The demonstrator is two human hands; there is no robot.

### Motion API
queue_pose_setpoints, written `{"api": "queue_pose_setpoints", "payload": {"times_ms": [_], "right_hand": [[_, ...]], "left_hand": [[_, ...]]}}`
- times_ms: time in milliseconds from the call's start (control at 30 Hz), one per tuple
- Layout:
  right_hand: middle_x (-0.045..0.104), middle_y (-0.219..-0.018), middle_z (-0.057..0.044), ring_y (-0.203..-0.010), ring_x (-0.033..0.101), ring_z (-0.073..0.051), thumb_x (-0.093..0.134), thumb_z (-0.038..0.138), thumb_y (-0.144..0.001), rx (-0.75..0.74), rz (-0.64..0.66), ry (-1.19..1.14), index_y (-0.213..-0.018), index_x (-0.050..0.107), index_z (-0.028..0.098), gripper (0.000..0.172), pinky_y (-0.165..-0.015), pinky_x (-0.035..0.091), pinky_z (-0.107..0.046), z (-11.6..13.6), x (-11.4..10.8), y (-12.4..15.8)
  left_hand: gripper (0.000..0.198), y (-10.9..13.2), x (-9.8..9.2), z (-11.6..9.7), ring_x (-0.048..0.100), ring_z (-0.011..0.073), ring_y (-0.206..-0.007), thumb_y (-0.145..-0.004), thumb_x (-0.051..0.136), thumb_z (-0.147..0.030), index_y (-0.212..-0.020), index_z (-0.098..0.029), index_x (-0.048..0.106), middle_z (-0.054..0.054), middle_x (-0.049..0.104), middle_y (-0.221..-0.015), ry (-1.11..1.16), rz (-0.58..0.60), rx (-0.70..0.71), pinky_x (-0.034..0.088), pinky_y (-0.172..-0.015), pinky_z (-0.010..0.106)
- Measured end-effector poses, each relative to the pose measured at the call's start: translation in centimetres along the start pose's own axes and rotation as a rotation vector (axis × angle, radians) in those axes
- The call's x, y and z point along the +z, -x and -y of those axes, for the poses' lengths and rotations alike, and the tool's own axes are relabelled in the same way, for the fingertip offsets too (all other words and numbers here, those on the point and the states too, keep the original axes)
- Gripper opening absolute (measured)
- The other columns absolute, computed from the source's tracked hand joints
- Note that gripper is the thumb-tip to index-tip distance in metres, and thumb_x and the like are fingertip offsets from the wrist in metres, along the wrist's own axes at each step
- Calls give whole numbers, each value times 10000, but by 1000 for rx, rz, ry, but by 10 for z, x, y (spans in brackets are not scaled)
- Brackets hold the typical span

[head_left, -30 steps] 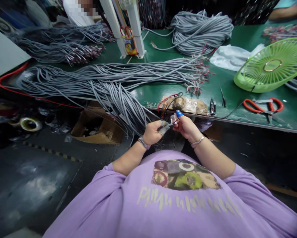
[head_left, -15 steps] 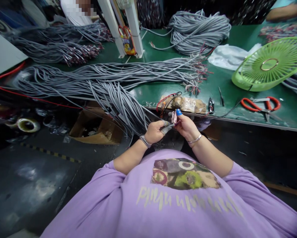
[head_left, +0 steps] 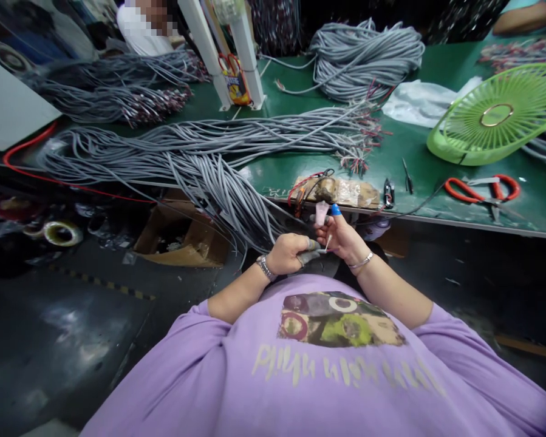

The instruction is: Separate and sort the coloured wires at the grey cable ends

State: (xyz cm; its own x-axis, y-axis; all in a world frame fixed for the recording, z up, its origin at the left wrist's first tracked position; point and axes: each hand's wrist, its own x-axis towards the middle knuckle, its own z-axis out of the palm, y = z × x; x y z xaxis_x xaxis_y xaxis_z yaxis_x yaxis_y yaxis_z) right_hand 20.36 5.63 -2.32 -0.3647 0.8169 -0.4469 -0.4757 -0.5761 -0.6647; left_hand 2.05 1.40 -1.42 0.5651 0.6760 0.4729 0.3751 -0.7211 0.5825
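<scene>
Just off the table's front edge, my left hand (head_left: pixel 291 252) is closed in a pinch on the end of a grey cable (head_left: pixel 322 250), with tape wrapped on its thumb and finger. Thin wires (head_left: pixel 329 242) stick up from that cable end towards my right hand (head_left: pixel 342 238). My right hand is beside it, fingers curled, with a blue cover on one fingertip and pink wrapping (head_left: pixel 321 213) on another. Whether its fingers grip the wires is hard to make out. A bundle of grey cables (head_left: pixel 227 194) hangs over the edge left of my hands.
A taped cardboard piece with wires (head_left: pixel 357 193), small cutters (head_left: pixel 388 194), tweezers (head_left: pixel 407 176) and red-handled scissors (head_left: pixel 481 192) lie along the green table's front. A green fan (head_left: pixel 500 118) stands right. A cable coil (head_left: pixel 368 57) lies behind. People sit across the table.
Both hands have come slightly lower, towards my body. My right fingers have shifted off the cable tip, the wrapped finger now stretched up, and pale wires show between the hands.
</scene>
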Motion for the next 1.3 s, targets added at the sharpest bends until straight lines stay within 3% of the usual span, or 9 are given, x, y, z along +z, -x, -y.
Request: {"api": "queue_pose_setpoints", "payload": {"times_ms": [233, 500, 733, 833, 900, 1000, 1133, 1200, 1300], "right_hand": [[615, -620, -5, -489, 503, -90, 629, 669, -795, 68, 64, 81, -759, 626, 182, 488, -465, 450, -209, 0, -17, 12], [505, -509, 45, -430, 403, -56, 838, 554, -601, 59, 295, 478, -664, 592, 158, 470, -418, 398, -209, 5, -16, 41], [490, -488, 49, -444, 395, -51, 789, 386, -616, -123, 132, 628, -573, 562, 164, 320, -437, 343, -197, -4, -6, 34], [421, -458, 70, -431, 354, -54, 757, 377, -654, -264, -182, 524, -573, 489, 191, 336, -422, 310, -194, -1, -14, 20], [400, -468, 79, -429, 342, -57, 756, 399, -686, -272, -294, 417, -613, 465, 202, 359, -430, 328, -197, 4, -19, 13], [495, -550, 50, -435, 365, -66, 696, 557, -763, -146, -118, 302, -736, 540, 199, 392, -448, 378, -215, 10, -19, 10], [596, -669, 5, -456, 390, -76, 606, 711, -773, 7, 163, 255, -810, 586, 193, 520, -439, 379, -227, 10, -6, 9], [582, -652, 13, -457, 365, -68, 685, 696, -715, -77, 168, 282, -751, 568, 189, 521, -432, 346, -221, 9, 0, 8], [509, -549, 31, -448, 328, -62, 736, 696, -654, -319, 20, 382, -654, 547, 183, 548, -423, 280, -220, 6, 6, 4]], "left_hand": [[214, 17, -6, -2, 646, 117, -627, -907, 603, -347, -939, -160, 703, 38, 703, -714, -71, -109, 11, 481, -619, 224], [273, 17, -7, -4, 617, 118, -594, -923, 557, -389, -850, -161, 690, 31, 670, -652, -181, -3, 23, 453, -602, 236], [287, 16, -13, -4, 638, 122, -585, -931, 531, -379, -842, -165, 701, 33, 694, -657, -176, 120, 49, 449, -563, 226], [252, 16, -19, -8, 682, 125, -643, -920, 574, -363, -907, -158, 720, 49, 732, -719, -55, 61, 60, 498, -611, 210], [227, 16, -21, -9, 706, 129, -689, -906, 606, -341, -967, -158, 728, 61, 757, -788, -2, -27, 53, 529, -642, 207], [216, 16, -19, -7, 725, 137, -725, -897, 622, -307, -1008, -160, 734, 70, 772, -849, -19, -188, -20, 563, -665, 216], [240, 11, -10, 0, 739, 153, -784, -896, 623, -329, -1029, -167, 739, 73, 778, -895, -118, -272, -72, 594, -729, 242], [240, 8, -5, 2, 739, 156, -785, -894, 623, -331, -1033, -174, 740, 71, 778, -890, -152, -288, -83, 597, -736, 248], [233, 3, -1, 3, 739, 160, -780, -888, 634, -325, -1037, -178, 737, 70, 776, -885, -151, -313, -104, 598, -738, 255]]}}
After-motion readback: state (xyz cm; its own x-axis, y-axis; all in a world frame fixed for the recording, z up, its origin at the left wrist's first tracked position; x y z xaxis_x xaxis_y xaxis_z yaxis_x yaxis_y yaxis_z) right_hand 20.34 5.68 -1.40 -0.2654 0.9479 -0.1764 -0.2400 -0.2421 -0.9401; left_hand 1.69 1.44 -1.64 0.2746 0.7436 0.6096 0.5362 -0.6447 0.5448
